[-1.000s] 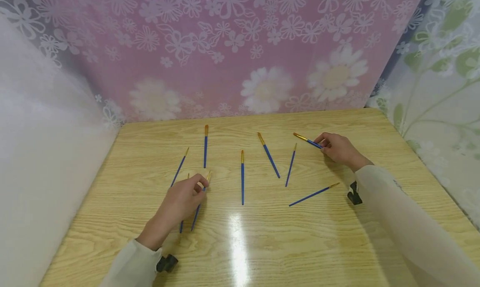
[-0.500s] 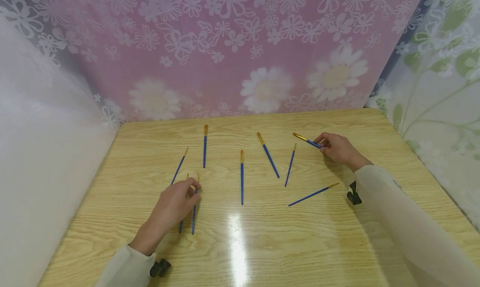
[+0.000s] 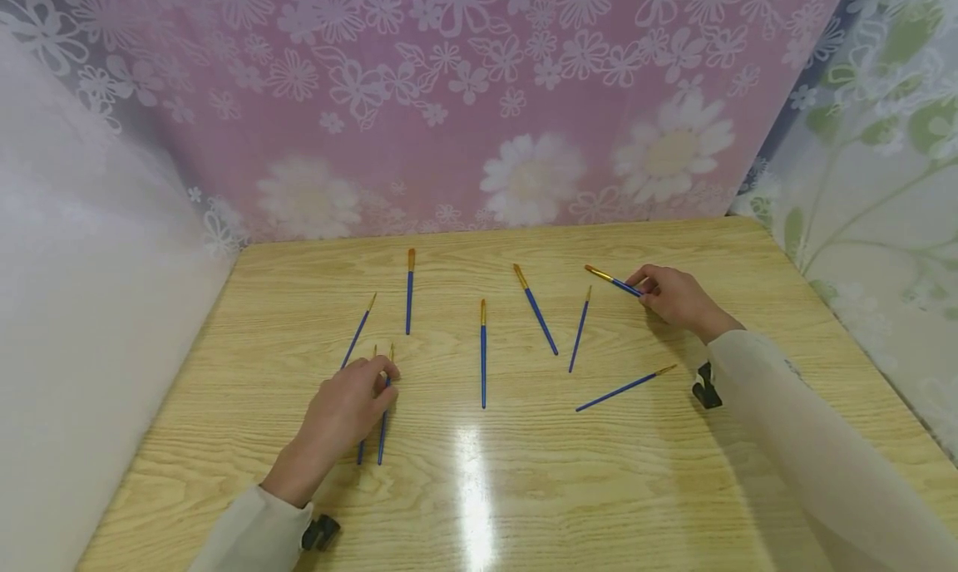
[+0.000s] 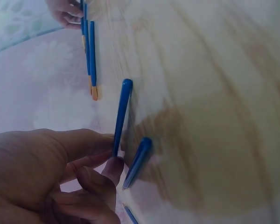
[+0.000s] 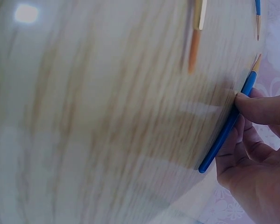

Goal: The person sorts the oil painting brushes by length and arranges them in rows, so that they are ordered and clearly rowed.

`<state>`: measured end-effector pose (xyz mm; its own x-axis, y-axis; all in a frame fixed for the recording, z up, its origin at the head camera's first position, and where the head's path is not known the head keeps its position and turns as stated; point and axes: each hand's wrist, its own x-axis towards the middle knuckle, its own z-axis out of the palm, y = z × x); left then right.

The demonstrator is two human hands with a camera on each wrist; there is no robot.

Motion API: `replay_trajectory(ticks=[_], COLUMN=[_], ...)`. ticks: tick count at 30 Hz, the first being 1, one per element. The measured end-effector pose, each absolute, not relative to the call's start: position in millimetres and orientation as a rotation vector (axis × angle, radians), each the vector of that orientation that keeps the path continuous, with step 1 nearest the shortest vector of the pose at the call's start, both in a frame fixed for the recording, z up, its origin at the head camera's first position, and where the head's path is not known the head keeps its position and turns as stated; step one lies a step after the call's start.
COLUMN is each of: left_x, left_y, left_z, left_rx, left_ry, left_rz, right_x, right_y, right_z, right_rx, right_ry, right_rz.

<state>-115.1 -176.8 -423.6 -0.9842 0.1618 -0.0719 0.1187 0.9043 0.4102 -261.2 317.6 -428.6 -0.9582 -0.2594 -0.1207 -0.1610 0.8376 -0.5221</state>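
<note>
My left hand (image 3: pixel 340 410) is low over the left part of the table. Its thumb and forefinger pinch a thin blue paintbrush (image 4: pixel 122 109), bristles pointing away from me. Close beside that brush lies a similar paintbrush (image 4: pixel 139 161), partly covered by the hand in the head view. A thin brush (image 3: pixel 358 331) slants just beyond the knuckles. At the far right, my right hand (image 3: pixel 677 302) pinches the blue handle of a thicker paintbrush (image 5: pixel 224 130) between thumb and fingers. That brush's gold ferrule and brown bristles point left, toward the table's middle.
Other paintbrushes lie apart on the wooden table (image 3: pixel 524 489): a wide one (image 3: pixel 409 302) at the back, an upright-lying one (image 3: pixel 483 364) in the middle, and slanted ones (image 3: pixel 537 314) toward the right. A pink flowered cloth (image 3: pixel 449 140) stands behind the table's far edge.
My left hand has moved left with its paintbrush, bringing it nearly parallel and closer to the neighbouring brush. The right hand has stayed still with its brush.
</note>
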Motion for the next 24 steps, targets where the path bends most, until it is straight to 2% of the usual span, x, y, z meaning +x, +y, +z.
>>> replay_trajectory(ticks=[17, 24], left_x=[-114.8, -126.7], left_y=[-178.2, -187.6], left_z=[-425.3, -416.2], left_rx=[0.2, 0.139], left_ry=[2.982, 2.972], left_rz=[0.613, 0.723], right_x=[-261.6, -261.6], right_y=[317.9, 317.8], right_z=[-428.6, -429.1], right_rx=[-0.331, -0.325], right_ry=[2.833, 2.834], right_rz=[-0.778, -0.778])
